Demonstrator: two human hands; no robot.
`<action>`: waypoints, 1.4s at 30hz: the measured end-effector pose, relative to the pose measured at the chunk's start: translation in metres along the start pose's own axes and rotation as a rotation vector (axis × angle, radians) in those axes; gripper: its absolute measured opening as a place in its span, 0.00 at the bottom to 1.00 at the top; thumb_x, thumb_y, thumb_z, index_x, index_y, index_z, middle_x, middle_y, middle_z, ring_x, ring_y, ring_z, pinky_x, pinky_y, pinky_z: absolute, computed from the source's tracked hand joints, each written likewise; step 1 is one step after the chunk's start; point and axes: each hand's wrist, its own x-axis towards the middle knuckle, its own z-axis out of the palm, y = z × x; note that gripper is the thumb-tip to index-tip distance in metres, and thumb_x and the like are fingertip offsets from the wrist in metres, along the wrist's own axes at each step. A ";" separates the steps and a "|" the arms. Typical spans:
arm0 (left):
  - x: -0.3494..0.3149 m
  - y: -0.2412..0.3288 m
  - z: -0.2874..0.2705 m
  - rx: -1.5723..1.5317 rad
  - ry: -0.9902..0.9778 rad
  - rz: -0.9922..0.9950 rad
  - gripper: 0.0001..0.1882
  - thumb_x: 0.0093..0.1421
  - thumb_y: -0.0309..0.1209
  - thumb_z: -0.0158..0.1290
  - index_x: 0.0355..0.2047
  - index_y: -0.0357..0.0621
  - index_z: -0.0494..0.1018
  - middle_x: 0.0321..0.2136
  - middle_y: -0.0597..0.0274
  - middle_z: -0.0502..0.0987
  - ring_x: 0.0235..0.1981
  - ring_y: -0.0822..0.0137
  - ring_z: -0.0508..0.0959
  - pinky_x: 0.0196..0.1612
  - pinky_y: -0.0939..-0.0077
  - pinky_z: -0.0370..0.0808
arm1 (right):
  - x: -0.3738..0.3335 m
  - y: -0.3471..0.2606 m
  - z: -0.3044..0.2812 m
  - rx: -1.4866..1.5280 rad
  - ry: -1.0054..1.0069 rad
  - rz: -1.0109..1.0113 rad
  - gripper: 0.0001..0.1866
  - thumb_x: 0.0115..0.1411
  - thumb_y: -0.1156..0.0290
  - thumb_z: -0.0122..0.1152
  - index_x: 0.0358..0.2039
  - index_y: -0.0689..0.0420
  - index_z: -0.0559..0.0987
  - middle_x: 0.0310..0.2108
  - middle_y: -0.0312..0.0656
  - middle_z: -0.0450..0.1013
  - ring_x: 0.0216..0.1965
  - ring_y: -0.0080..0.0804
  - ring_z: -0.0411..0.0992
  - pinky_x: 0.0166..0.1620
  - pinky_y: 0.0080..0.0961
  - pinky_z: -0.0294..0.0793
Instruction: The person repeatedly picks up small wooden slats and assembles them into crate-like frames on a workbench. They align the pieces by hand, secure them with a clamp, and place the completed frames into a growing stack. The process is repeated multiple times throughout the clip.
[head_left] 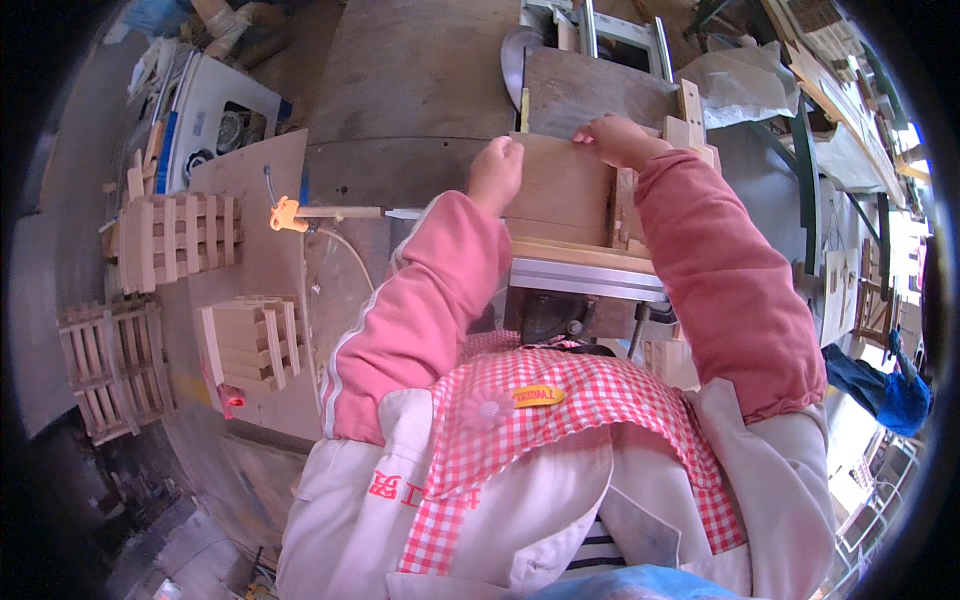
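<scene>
A flat, light-brown wooden board (562, 185) lies on the sliding carriage of a saw table, in front of me. My left hand (497, 172) is closed on its left edge near the far corner, fingers curled. At the far edge, toward the right, my right hand (622, 142) grips the board with bent fingers. Wooden strips (624, 205) run along the board's right side, and a wooden fence piece (690, 112) stands just beyond my right hand. A wooden rail (580, 252) on a metal profile borders the near side. The undersides of both hands are hidden.
A rounded metal guard (518, 62) rises beyond the board. The wide steel tabletop (400, 90) extends left. An orange tool with a hose (287, 213) lies at the table's left edge. Stacked slatted wood pieces (180, 232) and another wood stack (255, 342) stand at left.
</scene>
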 end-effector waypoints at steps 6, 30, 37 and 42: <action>0.016 -0.019 -0.012 -0.087 -0.097 -0.041 0.22 0.65 0.41 0.46 0.47 0.31 0.73 0.38 0.55 0.79 0.39 0.65 0.78 0.43 0.70 0.73 | -0.023 0.019 -0.003 0.182 0.144 0.059 0.18 0.57 0.70 0.53 0.48 0.49 0.78 0.44 0.48 0.77 0.48 0.50 0.73 0.51 0.44 0.71; 0.024 -0.016 -0.010 -0.009 -0.116 -0.052 0.22 0.62 0.39 0.44 0.51 0.39 0.71 0.47 0.44 0.76 0.49 0.48 0.76 0.53 0.61 0.70 | -0.173 0.065 0.009 0.489 0.668 0.283 0.16 0.59 0.69 0.59 0.47 0.59 0.76 0.47 0.47 0.73 0.47 0.40 0.74 0.50 0.31 0.74; -0.035 -0.001 -0.038 0.128 -0.302 -0.233 0.18 0.66 0.39 0.44 0.44 0.35 0.72 0.32 0.55 0.81 0.30 0.67 0.81 0.36 0.71 0.76 | -0.178 0.068 0.015 0.451 0.691 0.287 0.16 0.60 0.69 0.59 0.47 0.60 0.75 0.45 0.48 0.74 0.46 0.40 0.75 0.50 0.31 0.74; -0.043 0.005 -0.037 0.115 -0.241 -0.224 0.20 0.67 0.40 0.43 0.49 0.35 0.70 0.34 0.54 0.81 0.29 0.69 0.80 0.34 0.74 0.77 | -0.173 0.065 0.019 0.472 0.649 0.373 0.20 0.60 0.62 0.60 0.50 0.58 0.74 0.42 0.49 0.76 0.44 0.41 0.76 0.47 0.32 0.74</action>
